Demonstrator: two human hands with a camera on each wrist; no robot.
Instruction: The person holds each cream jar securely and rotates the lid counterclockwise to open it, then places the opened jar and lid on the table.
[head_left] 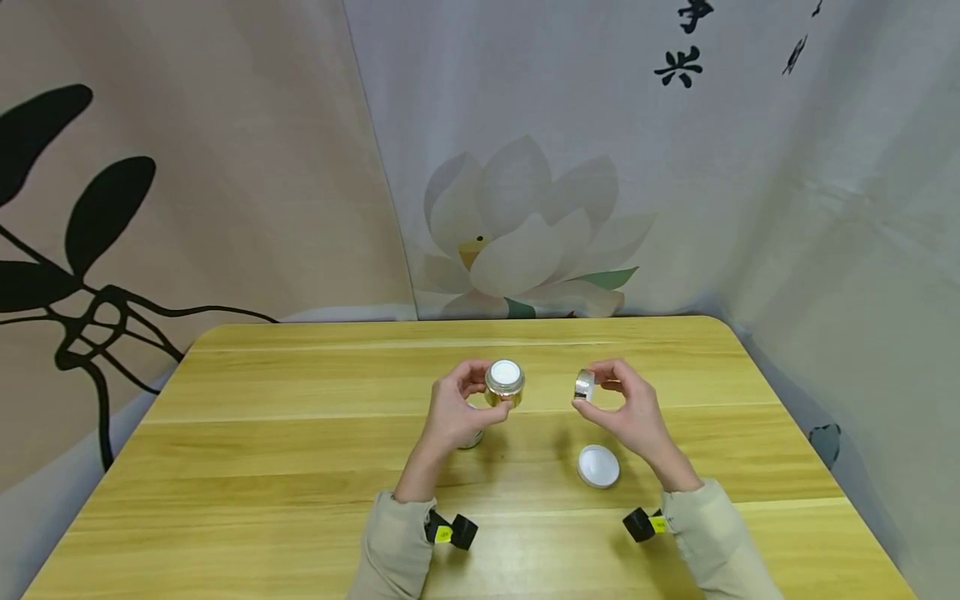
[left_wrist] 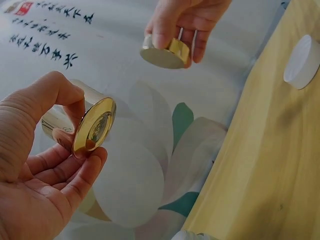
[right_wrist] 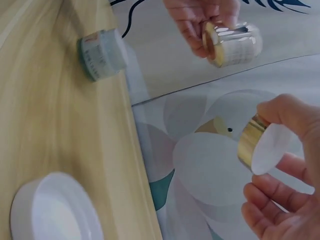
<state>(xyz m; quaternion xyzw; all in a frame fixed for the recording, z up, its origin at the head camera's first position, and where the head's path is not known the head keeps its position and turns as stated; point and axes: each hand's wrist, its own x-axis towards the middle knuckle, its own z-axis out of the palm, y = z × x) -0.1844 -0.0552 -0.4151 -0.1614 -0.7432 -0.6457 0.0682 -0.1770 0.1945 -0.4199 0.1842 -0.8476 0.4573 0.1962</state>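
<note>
My left hand (head_left: pixel 453 415) grips a small glossy jar (head_left: pixel 505 382) with a white top face and a gold base, thumb on one side and fingers on the other. In the left wrist view the shiny gold underside (left_wrist: pixel 95 127) of that jar faces the camera. Off to the right, my right hand (head_left: pixel 632 410) pinches a short gold lid (head_left: pixel 584 385) by its edge, tilted on its side. Its white inside (right_wrist: pixel 272 147) shows in the right wrist view. Lid and jar are held apart, above the table.
A white round lid (head_left: pixel 598 466) lies on the wooden table (head_left: pixel 300 467), below the right hand. A pale green labelled jar (right_wrist: pixel 101 55) stands on the table, mostly hidden behind the left hand in the head view. Printed cloth (head_left: pixel 525 108) hangs beyond the table's far edge.
</note>
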